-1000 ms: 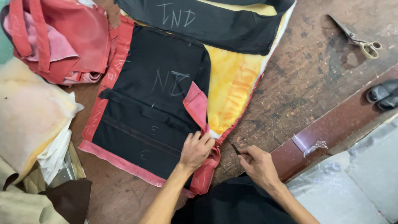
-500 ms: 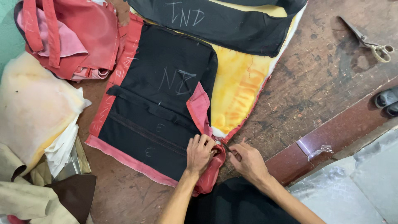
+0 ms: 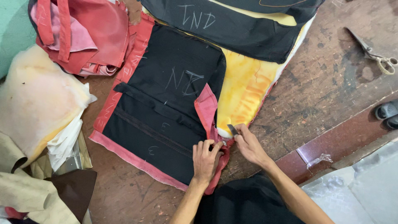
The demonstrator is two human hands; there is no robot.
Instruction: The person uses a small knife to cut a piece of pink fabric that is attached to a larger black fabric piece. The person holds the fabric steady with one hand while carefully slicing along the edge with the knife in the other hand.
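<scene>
The cover (image 3: 166, 112) — a black fabric panel with a red border and chalk marks — lies flat on the worn wooden bench (image 3: 323, 83), filling the centre of the frame. The left hand (image 3: 206, 159), at lower centre, presses on the cover's lower right corner; its fingers are curled and pinch the red edge (image 3: 207, 110) where a flap is folded up. The right hand (image 3: 248, 145), just right of it, is closed around a small blade (image 3: 232, 129), fingers tight on it, with the tip pointing up-left at the seam between the red edge and the yellow foam (image 3: 244, 87). The two hands are nearly touching. The foam shows right of the black panel, centre-right. A second black panel (image 3: 236, 25), also chalk-marked, overlaps the foam along the top of the frame. At upper left sits a heap of red fabric (image 3: 78, 37); below it, at the left edge, a block of pale foam (image 3: 37, 99) and, in the lower left corner, beige and brown scraps (image 3: 49, 195). Scissors (image 3: 373, 52) lie at upper right, well apart from both hands. A shoe (image 3: 387, 112) shows at the right edge — on the floor beyond the bench.
</scene>
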